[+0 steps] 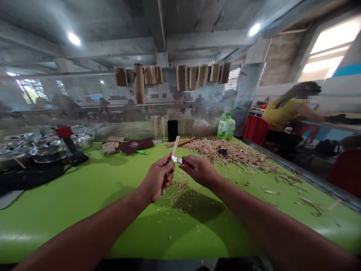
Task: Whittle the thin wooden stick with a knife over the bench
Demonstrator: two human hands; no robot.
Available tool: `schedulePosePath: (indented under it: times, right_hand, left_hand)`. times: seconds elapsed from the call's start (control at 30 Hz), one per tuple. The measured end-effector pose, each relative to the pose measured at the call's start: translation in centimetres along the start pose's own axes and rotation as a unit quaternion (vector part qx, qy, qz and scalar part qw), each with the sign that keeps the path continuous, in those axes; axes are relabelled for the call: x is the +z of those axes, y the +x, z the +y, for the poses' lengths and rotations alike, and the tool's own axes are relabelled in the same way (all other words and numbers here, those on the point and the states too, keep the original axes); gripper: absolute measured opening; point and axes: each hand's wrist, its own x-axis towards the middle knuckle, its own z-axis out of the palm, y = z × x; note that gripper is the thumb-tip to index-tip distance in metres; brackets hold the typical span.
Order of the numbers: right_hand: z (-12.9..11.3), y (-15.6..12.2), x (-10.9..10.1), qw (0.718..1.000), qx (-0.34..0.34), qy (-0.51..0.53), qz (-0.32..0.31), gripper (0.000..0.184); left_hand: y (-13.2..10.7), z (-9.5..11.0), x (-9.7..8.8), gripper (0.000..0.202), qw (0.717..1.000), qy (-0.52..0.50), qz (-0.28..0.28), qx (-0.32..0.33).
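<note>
Left hand [158, 178]: closed around a wooden strip [176, 144], its lower end hidden.
Right hand [200, 170]: closed on a knife [178, 160], handle mostly covered.
Blade [176, 159]: crosses the strip, above the worktop's [93, 184] middle; contact is hard to tell.
Metal kettles [46, 150]: far left, partly cut off.

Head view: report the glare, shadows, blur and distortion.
In the head view, glare whites out the window and the ceiling lamps; in the head view, a dark shadow lies on the green table below the right hand; also in the head view, the metal kettles look smeared, and forms stretch toward the edges.
</note>
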Motion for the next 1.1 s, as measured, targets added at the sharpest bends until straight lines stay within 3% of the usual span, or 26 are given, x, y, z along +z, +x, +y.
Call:
schedulePosePath:
  times: [0.33, 0.43, 0.5, 0.57, 0.6, 0.7, 0.83, 0.93, 1.1]
  right_hand:
    - [0.7, 0.7, -0.6, 0.999, 0.007, -0.028, 0.043, 0.027]
    - [3.7, 1.4, -2.5, 0.989, 0.105, 0.004, 0.106, 0.031]
    - [6.5, 1.6, -4.4, 0.951, 0.246, 0.017, 0.186, 0.039]
    - [8.8, 1.6, -5.8, 0.923, 0.289, -0.004, 0.255, 0.041]
    - [9.4, 1.5, -6.1, 0.918, 0.297, 0.001, 0.264, 0.041]
    - [8.5, 1.2, -5.0, 0.946, 0.24, 0.026, 0.218, 0.037]
    - [3.9, 0.9, -1.8, 0.985, 0.119, 0.048, 0.118, 0.031]
    - [1.6, 0.5, -0.5, 0.993, 0.071, 0.049, 0.075, 0.029]
    - [0.5, 0.1, -0.2, 0.998, 0.028, 0.03, 0.043, 0.028]
  left_hand:
    - [-0.5, 0.1, 0.2, 0.042, 1.0, 0.01, -0.007, -0.016]
    - [-1.7, -0.5, 0.9, 0.043, 0.998, 0.033, -0.017, -0.05]
    - [-2.4, -1.1, 1.5, 0.045, 0.989, 0.081, -0.076, -0.101]
    - [-2.6, -1.5, 1.8, 0.048, 0.986, 0.068, -0.108, -0.111]
    - [-2.4, -1.5, 1.7, 0.047, 0.989, 0.05, -0.098, -0.099]
    - [-1.2, -1.3, 1.1, 0.049, 0.997, -0.022, -0.053, -0.06]
    - [0.0, -0.6, 0.4, 0.047, 0.996, -0.078, -0.024, -0.046]
    - [0.1, -0.3, 0.3, 0.044, 0.995, -0.084, -0.026, -0.054]
    - [0.0, -0.3, 0.4, 0.041, 0.994, -0.085, -0.026, -0.057]
